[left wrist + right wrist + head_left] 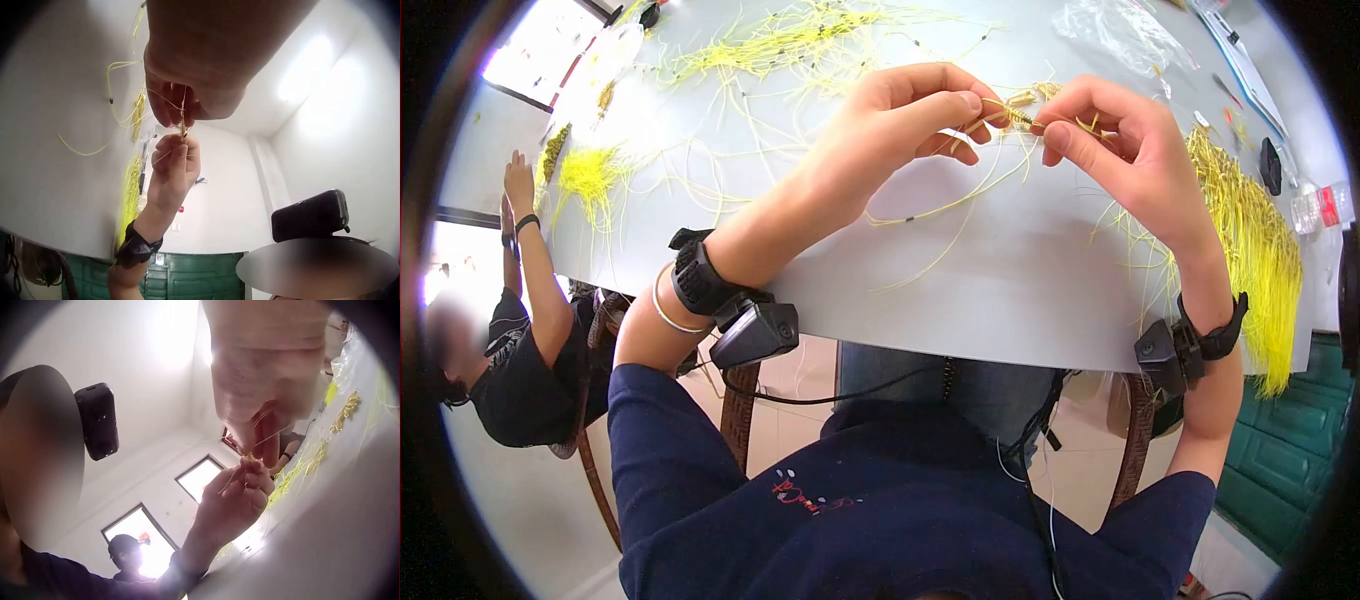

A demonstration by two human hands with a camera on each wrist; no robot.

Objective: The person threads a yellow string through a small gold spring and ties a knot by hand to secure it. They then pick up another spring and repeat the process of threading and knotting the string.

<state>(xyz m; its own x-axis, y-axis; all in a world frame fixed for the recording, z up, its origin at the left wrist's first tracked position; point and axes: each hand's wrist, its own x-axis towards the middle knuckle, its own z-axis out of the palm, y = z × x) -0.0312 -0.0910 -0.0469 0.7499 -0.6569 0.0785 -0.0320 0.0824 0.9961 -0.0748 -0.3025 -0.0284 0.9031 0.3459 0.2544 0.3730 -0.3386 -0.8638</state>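
Over the far half of the pale table (1000, 290), both hands meet at a short golden, ribbed cord piece (1020, 117). My left hand (900, 120) pinches one end between thumb and fingers, and thin yellow strands trail below it. The other end is pinched by my right hand (1125, 150), thumb against forefinger, with strands passing across its fingers. Seen from the left wrist, the ribbed piece (182, 127) looks like tight coils between the two sets of fingertips. One long pale-yellow cord (930, 213) with a small dark band curves down under the left hand.
Loose yellow cords (790, 45) spread over the back of the table. A thick bundle of golden-topped yellow strands (1250, 270) hangs over the right edge. Clear plastic (1125, 35), a bottle (1325, 207) and a black object (1270, 165) lie around it. Another person (530, 350) sits at left.
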